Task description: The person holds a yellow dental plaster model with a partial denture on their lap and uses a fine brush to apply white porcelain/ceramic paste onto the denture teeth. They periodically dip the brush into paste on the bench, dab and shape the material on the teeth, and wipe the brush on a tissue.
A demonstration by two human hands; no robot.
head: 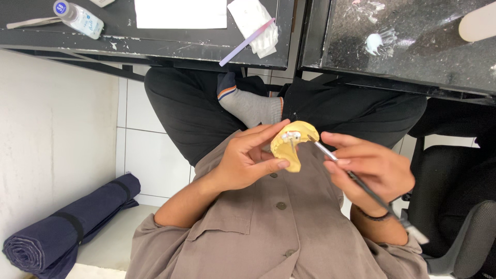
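On the dark surface [170, 44] at the top lie a small clear bottle [78, 18], a white sheet [180, 14] and a crumpled tissue [254, 23] with a pink-and-purple file [246, 42] across it, while a rolled navy mat [67, 227] lies on the floor by the wall. Nothing stands between the hands and the yellow dental cast [293, 143], held above the lap. The left hand [247, 160] is closed around the cast, thumb and fingers pinching it, and the right hand [373, 168] grips a thin metal instrument [361, 186] whose tip is at the cast's top edge.
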